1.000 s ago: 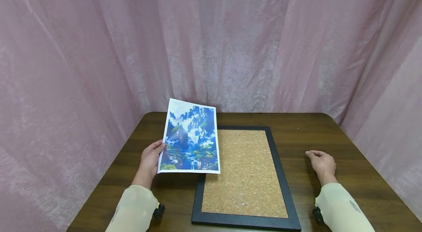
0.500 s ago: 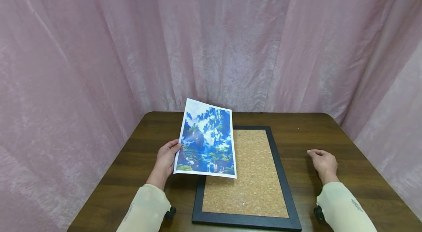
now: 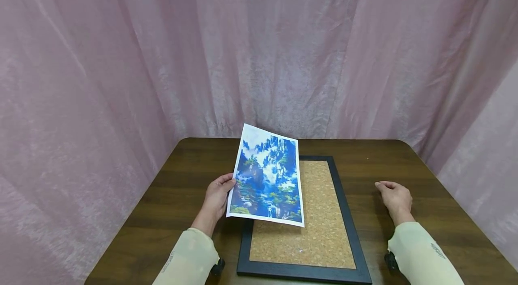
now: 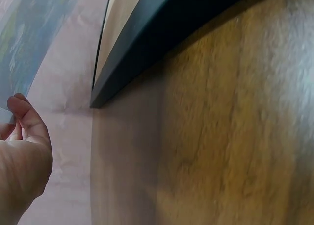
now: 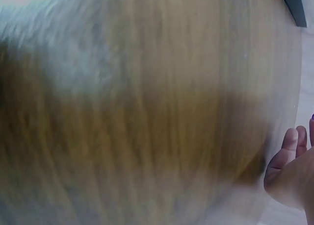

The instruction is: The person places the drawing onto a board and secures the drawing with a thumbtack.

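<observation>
From my end, the landscape print [image 3: 267,177] now sits farther across the black frame [image 3: 345,213] than it did a second ago, when it overlapped only the frame's left edge and a little beyond. Now it hides much of the frame's upper left part, lifted clear, with a shadow falling below it. The frame itself lies where it did, and the cork panel [image 3: 319,231] fills it, bare along the frame's right side and near end.

My left hand [image 3: 216,197], just left of the frame, pinches the print by its left edge, thumb on the picture side; the sheet tilts, its lower right corner hanging over the cork. My right hand [image 3: 396,199] is much as before, right of the frame near the table [image 3: 194,163], fingers loosely bent and gripping nothing I can see.
</observation>
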